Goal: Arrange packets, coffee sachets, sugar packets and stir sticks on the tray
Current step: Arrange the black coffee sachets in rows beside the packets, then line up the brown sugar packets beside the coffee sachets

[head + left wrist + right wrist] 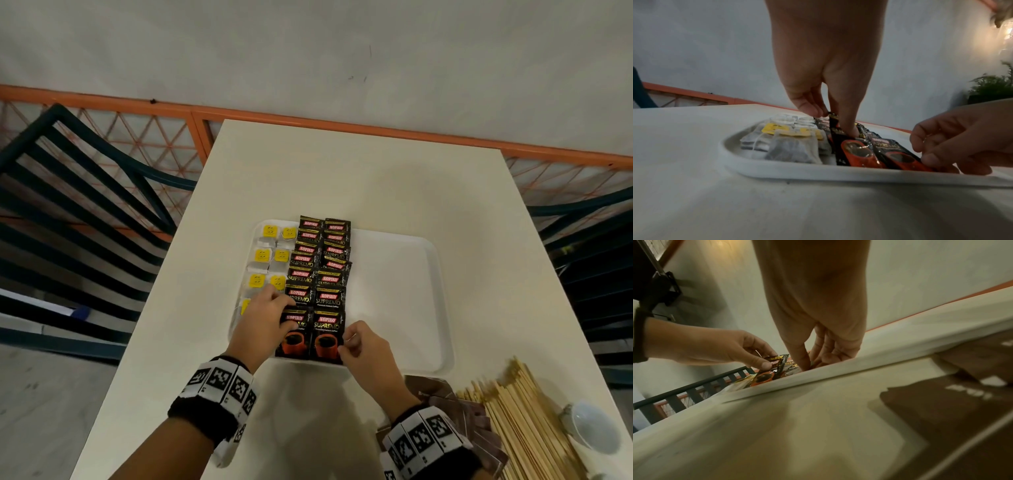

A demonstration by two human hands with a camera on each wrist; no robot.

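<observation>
White tray (411, 301) already holds tea bags (262, 255) and coffee sachets (327, 274); left hand (263, 322) and right hand (366, 349) each pinch a front sachet — brown sugar packets (476, 414) and stir sticks (524, 421) wait on the table (342, 178).

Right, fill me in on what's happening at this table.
A person is laying out a white tray. Tea bags fill its left side, with two columns of coffee sachets beside them. The left hand pinches the nearest left sachet; the right hand grips the edge of the one beside it. Brown sugar packets and stir sticks wait on the table.
</observation>
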